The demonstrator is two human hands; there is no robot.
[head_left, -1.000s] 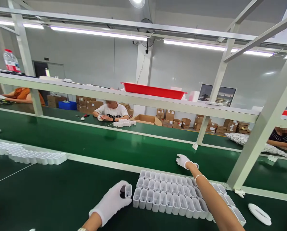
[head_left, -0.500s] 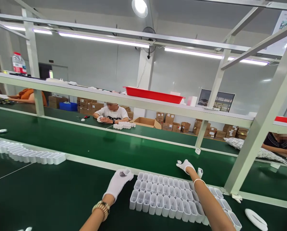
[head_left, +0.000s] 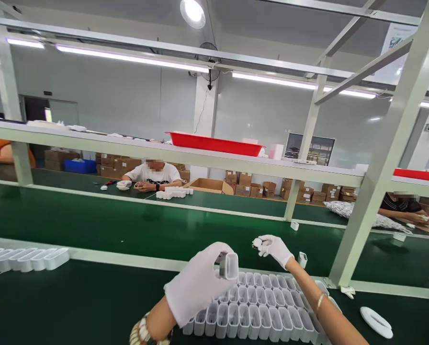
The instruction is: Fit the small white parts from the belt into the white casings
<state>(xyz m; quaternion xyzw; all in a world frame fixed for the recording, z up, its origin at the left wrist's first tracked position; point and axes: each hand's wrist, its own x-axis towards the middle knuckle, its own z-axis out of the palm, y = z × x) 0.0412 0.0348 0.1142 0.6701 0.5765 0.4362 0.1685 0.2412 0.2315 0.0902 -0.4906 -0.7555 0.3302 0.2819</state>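
The white-gloved left hand (head_left: 202, 282) grips a white, hollow, rounded-rectangular plastic cup (head_left: 231, 266) above rows of matching cups (head_left: 254, 323) reaching back to the dark green tabletop's (head_left: 92, 302) far edge. Beyond that edge, the white-gloved right hand (head_left: 275, 250) pinches a small white piece (head_left: 258, 243), perhaps rounded. A flat white oval ring (head_left: 374, 322) lies right of the rows.

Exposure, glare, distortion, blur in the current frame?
Head view: lamp and tubes look blown out; head view: soft sheen on the green belt; head view: shelf slopes down rightward, right post leans, likely camera tilt or wide lens; head view: left hand and cup fairly sharp, piece in right hand too small to identify.
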